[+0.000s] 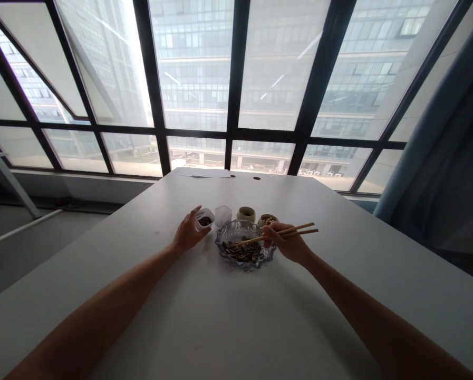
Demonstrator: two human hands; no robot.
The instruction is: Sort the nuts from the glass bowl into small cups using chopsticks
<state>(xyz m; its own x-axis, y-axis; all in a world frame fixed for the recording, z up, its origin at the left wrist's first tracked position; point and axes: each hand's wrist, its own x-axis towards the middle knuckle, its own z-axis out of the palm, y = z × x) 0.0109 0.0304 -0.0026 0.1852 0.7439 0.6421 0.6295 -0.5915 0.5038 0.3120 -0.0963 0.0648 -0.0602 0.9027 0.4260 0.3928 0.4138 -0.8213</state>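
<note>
My left hand [189, 230] grips a small clear cup [199, 227] with dark bits inside, fingers at its far side and thumb at its near side. A pair of wooden chopsticks [298, 230] is held in my right hand [286, 241]. Their tips reach into a scalloped glass bowl [246, 266], among dark striped seeds [242, 253]. Behind the bowl stand another clear cup [223, 215] and a greenish round pot [246, 212]. A second pot [268, 217], holding pale nuts, is partly hidden by my right hand.
All of this stands on a long white table [228, 316]. Papers [202, 173] lie at its far end, near two round holes. Large windows rise beyond it, with a blue-grey curtain [434, 137] on the right and a white metal frame [17, 190] on the left.
</note>
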